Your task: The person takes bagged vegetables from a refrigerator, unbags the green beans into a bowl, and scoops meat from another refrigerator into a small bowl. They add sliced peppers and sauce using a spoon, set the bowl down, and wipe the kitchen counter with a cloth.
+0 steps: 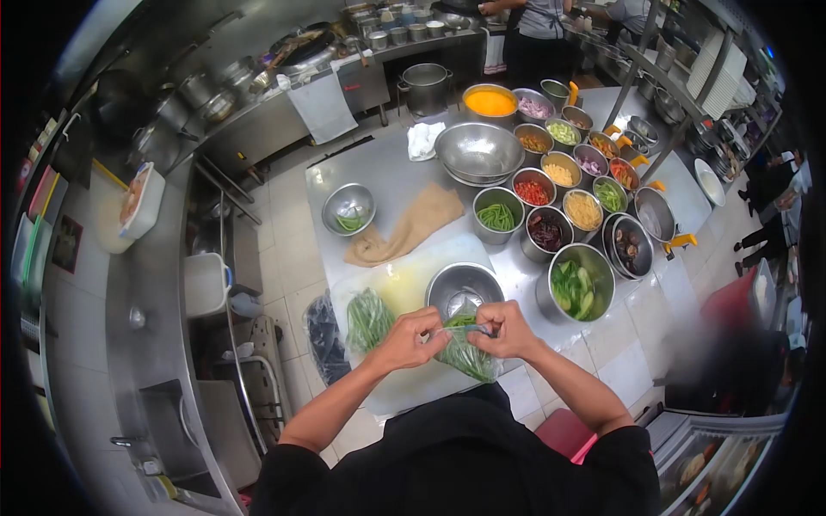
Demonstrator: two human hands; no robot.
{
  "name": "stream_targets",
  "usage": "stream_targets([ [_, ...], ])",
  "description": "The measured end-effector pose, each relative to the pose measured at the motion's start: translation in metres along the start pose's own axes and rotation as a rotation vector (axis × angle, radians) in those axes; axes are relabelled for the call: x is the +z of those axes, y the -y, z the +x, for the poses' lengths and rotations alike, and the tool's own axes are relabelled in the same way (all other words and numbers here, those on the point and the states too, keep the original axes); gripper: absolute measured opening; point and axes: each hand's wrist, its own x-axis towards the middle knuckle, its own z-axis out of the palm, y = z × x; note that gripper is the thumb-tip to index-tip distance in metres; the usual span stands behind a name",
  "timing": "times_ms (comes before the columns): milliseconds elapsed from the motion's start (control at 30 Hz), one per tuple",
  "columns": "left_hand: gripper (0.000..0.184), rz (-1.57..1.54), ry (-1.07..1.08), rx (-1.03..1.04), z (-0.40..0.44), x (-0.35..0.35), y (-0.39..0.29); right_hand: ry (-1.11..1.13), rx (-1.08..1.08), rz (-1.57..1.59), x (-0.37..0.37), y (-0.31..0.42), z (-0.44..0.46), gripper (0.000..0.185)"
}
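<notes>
Both my hands grip a clear plastic bag (476, 357) of green vegetables over the near edge of the cutting board. My left hand (416, 339) is closed on one side of the bag's top, and my right hand (506, 331) is closed on the other side. A strip of plastic stretches between my fingers. Just beyond the bag stands a steel bowl (447, 282). To the left of my left hand, a second plastic bag (368, 320) of long green vegetables lies on the pale cutting board (404, 279).
A brown cloth (422, 222) and a small steel bowl (348, 209) with some greens lie farther back. Steel pots of cut vegetables crowd the right side, including a pot of sliced cucumber (575, 284) and one of green beans (497, 213). A large colander (479, 150) sits behind.
</notes>
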Motion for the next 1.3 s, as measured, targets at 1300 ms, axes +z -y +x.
stream_targets([
  [1300, 0.023, -0.406, -0.276, -0.921, 0.039, 0.033, 0.046, -0.347, 0.706, -0.09, -0.015, -0.063, 0.018, 0.039],
])
